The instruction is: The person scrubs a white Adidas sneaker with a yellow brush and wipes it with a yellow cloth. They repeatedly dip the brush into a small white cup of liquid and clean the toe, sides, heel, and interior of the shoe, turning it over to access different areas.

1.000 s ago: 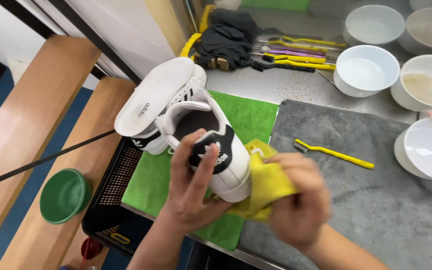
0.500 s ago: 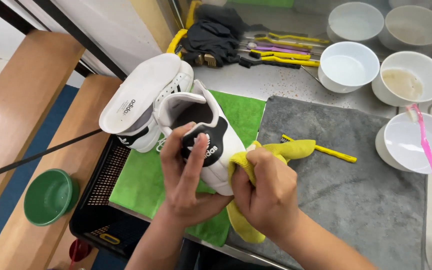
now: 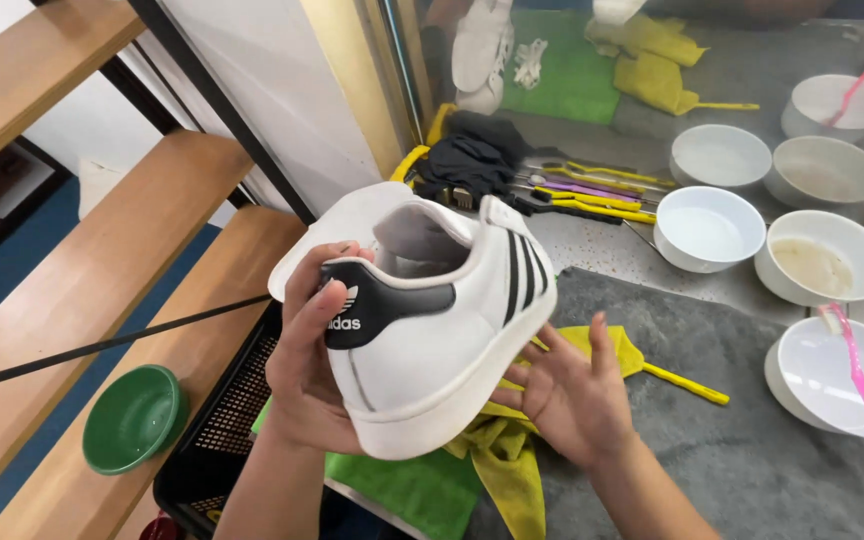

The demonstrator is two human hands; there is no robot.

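The left hand clasped the white sneaker by its heel, raised for inspection, while the right hand, fingers spread, pressed the yellow cloth beneath its sole.

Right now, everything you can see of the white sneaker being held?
The white sneaker looks like smooth leather, with a black heel patch, three black side stripes and a thick white rubber sole. It is lifted off the table, heel toward the camera, tilted with the opening up. The left hand grips the heel, thumb on the black patch. The right hand is open beneath the sole side, with a yellow cloth draped under it. No laces are visible from here.
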